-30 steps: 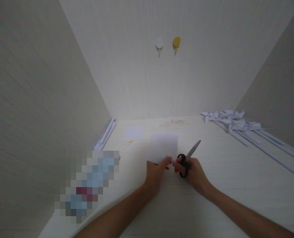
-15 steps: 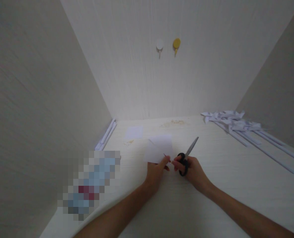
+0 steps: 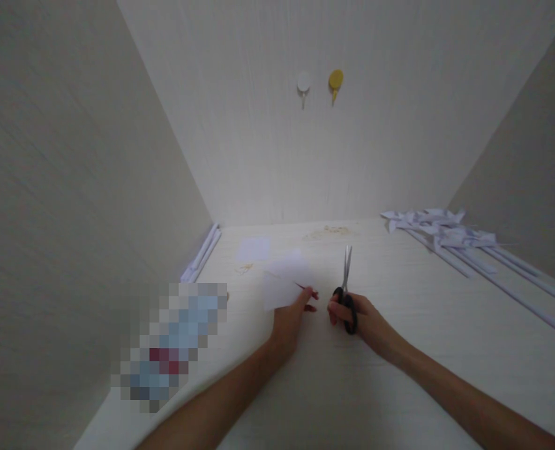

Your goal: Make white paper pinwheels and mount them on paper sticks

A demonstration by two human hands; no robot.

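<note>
My left hand (image 3: 290,317) pinches the near corner of a white paper square (image 3: 284,281) and holds it just above the pale tabletop (image 3: 399,350). A thin line runs across the sheet. My right hand (image 3: 359,317) grips the black handles of a pair of scissors (image 3: 346,282). Their blades point away from me and stand slightly apart. The scissors sit a short way right of the paper and do not touch it.
A smaller white paper (image 3: 253,249) lies further back. Several white paper pinwheels on sticks (image 3: 450,237) are piled at the right. White rolled sticks (image 3: 201,255) lie along the left wall. Two hooks, white (image 3: 304,85) and yellow (image 3: 335,81), hang on the back wall. A blurred-out object (image 3: 172,344) sits at the left.
The paper has turned and swung left in my left hand. My right hand has rotated the scissors from pointing right to pointing straight away, with the blades parting slightly.
</note>
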